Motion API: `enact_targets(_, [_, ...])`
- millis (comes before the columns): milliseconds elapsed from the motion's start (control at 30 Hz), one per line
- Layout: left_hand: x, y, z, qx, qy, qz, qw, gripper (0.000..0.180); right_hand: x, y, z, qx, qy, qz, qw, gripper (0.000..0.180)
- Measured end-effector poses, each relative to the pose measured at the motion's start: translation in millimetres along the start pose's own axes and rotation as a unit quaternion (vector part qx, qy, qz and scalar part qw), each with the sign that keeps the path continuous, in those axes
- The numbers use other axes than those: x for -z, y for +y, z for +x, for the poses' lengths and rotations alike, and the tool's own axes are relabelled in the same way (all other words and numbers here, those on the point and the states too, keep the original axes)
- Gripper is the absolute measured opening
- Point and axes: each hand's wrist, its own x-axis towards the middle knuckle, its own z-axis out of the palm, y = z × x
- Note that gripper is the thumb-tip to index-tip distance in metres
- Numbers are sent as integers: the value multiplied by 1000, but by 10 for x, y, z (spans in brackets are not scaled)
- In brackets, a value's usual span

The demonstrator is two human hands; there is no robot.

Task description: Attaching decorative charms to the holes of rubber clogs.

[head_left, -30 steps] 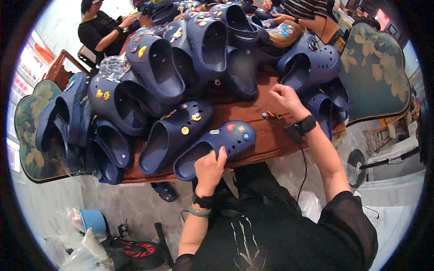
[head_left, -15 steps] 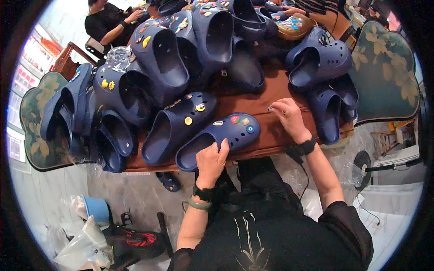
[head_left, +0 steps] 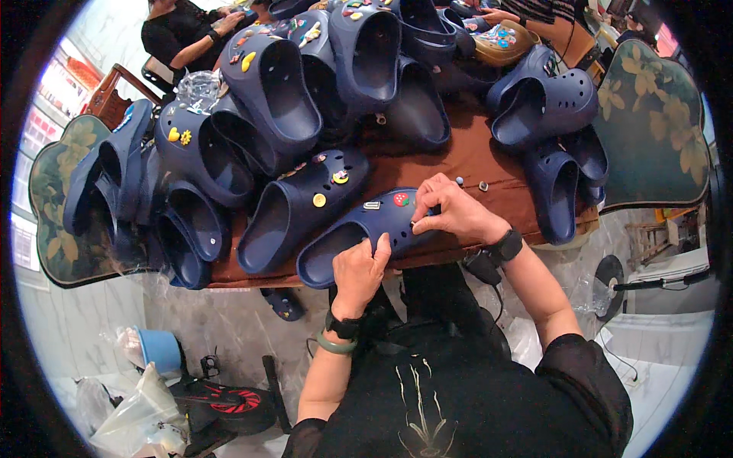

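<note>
A navy clog (head_left: pixel 336 256) with round holes lies at the table's near edge, its opening toward the left. My left hand (head_left: pixel 359 275) grips its near side, thumb on top. On its upper sit a strawberry charm (head_left: pixel 401 199) and a paperclip-shaped charm (head_left: pixel 372 205). My right hand (head_left: pixel 454 212) is closed in a pinch over the toe, covering the rest of the upper. Something tiny and pale shows at its fingertips, too small to name. Just beyond that hand, two small charms (head_left: pixel 483 185) lie on the brown cloth.
Another navy clog (head_left: pixel 301 210) with charms lies just left. Many more navy clogs (head_left: pixel 275 99) are piled behind, with others stacked at the right (head_left: pixel 546 114). A tan clog (head_left: pixel 504 42) sits at the back. Two people work across the table. A blue bucket (head_left: pixel 160 349) stands on the floor.
My right hand has moved left and down from above the cloth onto the clog's toe, uncovering a small charm on the cloth. My left hand keeps its grip.
</note>
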Motion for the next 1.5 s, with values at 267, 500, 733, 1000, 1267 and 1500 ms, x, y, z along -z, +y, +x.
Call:
enact_targets(267, [8, -16, 31, 36, -39, -48, 997, 40, 83, -25, 194, -63, -96, -71, 991, 37])
enact_targets(500, [26, -60, -2, -11, -58, -30, 998, 19, -116, -124, 95, -53, -32, -125, 990, 28])
enact_targets(733, [67, -2, -3, 60, -47, -16, 997, 35, -44, 329, -316, -9, 249, -81, 965, 12])
enact_targets(1000, [90, 31, 63, 88, -80, -97, 988, 40, 185, 986, -834, -121, 255, -217, 934, 14])
enact_targets(1267, [111, -55, 21, 134, -114, -166, 970, 43, -396, -328, -530, 11, 225, -19, 974, 13])
enact_targets(1500, [178, 124, 86, 187, -124, -238, 945, 37, -758, -491, -365, 13, 229, 49, 972, 14])
